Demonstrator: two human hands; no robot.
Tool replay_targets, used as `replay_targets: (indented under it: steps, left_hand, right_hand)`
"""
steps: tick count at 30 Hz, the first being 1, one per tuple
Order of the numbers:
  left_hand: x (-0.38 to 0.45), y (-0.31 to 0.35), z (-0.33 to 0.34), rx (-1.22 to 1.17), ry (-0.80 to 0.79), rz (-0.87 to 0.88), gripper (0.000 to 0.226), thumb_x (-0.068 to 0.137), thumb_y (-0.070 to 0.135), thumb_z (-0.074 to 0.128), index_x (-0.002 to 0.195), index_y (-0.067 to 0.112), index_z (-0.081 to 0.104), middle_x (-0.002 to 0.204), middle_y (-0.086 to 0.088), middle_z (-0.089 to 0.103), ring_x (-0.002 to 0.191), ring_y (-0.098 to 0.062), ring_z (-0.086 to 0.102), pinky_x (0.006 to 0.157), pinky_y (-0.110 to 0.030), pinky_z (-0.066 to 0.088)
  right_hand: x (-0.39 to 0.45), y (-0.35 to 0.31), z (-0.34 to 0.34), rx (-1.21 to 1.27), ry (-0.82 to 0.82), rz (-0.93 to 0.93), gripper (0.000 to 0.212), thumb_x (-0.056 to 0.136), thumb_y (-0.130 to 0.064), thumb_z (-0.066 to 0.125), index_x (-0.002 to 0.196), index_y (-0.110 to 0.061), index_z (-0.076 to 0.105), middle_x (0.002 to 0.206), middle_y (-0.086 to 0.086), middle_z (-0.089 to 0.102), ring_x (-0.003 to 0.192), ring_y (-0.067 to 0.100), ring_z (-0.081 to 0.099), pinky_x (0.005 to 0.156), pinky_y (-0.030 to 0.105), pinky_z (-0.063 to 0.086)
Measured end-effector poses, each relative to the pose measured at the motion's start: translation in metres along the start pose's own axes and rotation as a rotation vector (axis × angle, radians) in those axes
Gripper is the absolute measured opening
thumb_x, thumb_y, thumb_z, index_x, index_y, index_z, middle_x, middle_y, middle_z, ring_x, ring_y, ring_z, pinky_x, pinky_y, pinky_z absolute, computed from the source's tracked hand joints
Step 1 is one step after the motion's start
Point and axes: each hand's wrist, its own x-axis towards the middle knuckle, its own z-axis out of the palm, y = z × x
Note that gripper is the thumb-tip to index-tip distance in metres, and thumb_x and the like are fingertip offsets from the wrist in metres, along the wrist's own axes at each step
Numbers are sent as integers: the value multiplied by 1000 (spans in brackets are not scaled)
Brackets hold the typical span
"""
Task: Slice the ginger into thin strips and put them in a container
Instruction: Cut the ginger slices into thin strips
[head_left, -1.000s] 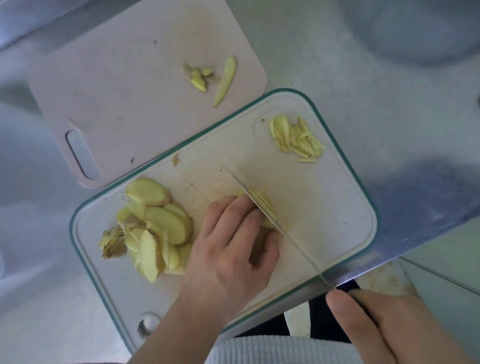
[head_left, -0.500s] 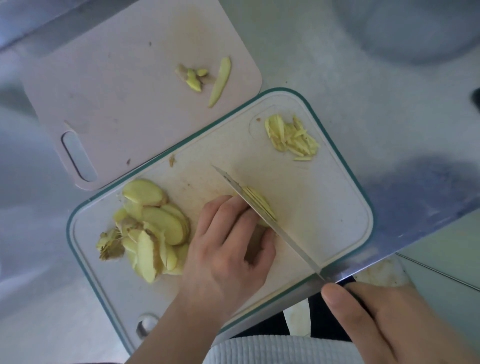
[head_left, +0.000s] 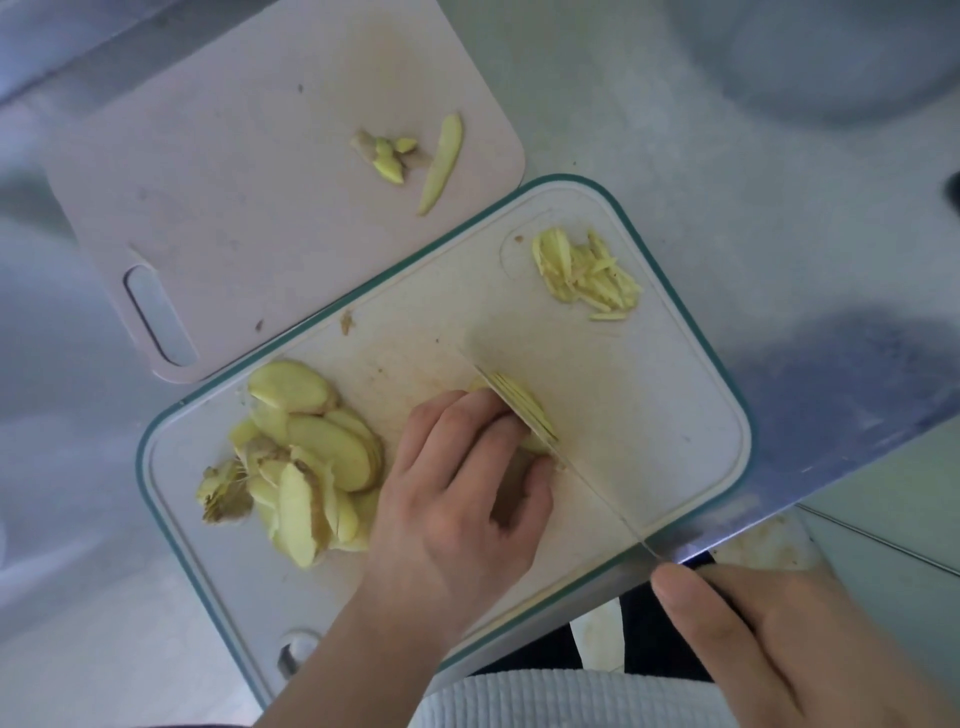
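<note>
Careful, your left hand (head_left: 457, 499) pins the ginger stack (head_left: 524, 415) mid-board, fingertips touching the knife (head_left: 587, 483) your right hand (head_left: 769, 639) grips; if the slices slide, the blade could nick those fingers.

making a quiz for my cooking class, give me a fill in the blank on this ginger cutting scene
1. The left hand holds down a stack of ginger slices on the board with the ____ rim.
2. The right hand grips a ____.
3. The cut strips lie in the board's far ____ corner.
4. The scraps lie on the ____ board.

Missing: teal; knife; right; pink
</note>
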Motion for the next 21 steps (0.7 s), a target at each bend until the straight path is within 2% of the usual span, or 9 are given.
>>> replay_targets:
  steps: [2,4,5,7,8,10,13,16,21]
  left_hand:
    - [0,-1,0,1,-3,3,15,84,5,77,95,-4,76,105,-15,70,97,-30,65,96,-34,51]
    - [-1,-2,0,-6,-1,10,15,85,6,76,97,-4,76,105,-15,70,97,-30,65,98,-32,49]
    - [-1,-2,0,-12,2,12,15,86,6,76,97,-4,76,105,-14,70,97,-30,65,98,-31,49]
    - [0,-2,0,-20,7,9,15,87,7,75,98,-4,77,105,-14,70,98,-28,64,98,-30,49]
    - [-1,-1,0,-19,9,3,15,87,7,75,98,-4,76,105,-14,70,99,-27,63,98,-31,49]
    - [-1,0,0,-11,11,-3,16,85,7,77,96,-4,76,105,-14,70,100,-25,62,97,-33,50]
    - [-1,0,0,-3,4,6,15,85,6,76,96,-4,75,105,-14,70,99,-26,63,97,-34,51]
    - [-1,-3,0,-10,7,15,15,88,7,74,98,-4,76,106,-14,70,98,-29,65,98,-30,49]
    - [-1,-1,-1,-5,11,6,16,87,8,75,97,-4,76,105,-14,70,100,-24,62,99,-28,48]
  right_hand:
    - [-2,0,0,59,16,42,40,100,-56,30,88,-41,64,78,-29,64,95,-20,55,93,-9,19]
    - [7,-5,0,-29,-10,110,70,91,-75,10,62,-37,62,49,-17,54,71,-6,58,70,-8,26]
    - [13,-8,0,-100,-66,148,85,79,-84,-5,62,-34,61,56,-14,57,76,-6,55,67,-4,32]
    - [14,-12,-3,-206,-120,215,110,53,-89,-28,74,-31,63,92,-38,49,92,-13,46,73,7,39]
    - [14,-15,-5,-164,-130,227,109,53,-90,-26,72,-31,63,90,-35,52,86,-10,50,73,10,41]
    - [11,-11,-4,-92,-80,189,92,67,-93,-8,63,-34,63,58,-9,60,54,0,56,65,10,40]
    - [1,-9,-7,-17,-245,384,101,43,-101,-12,73,-38,61,63,-15,69,64,-3,66,65,6,42]
    - [7,-2,-1,-91,-181,225,85,79,-87,0,59,-30,60,52,-9,59,60,5,59,79,2,35]
    - [7,-9,3,-122,-64,195,71,93,-72,13,51,-32,55,55,-7,55,67,2,53,65,4,38]
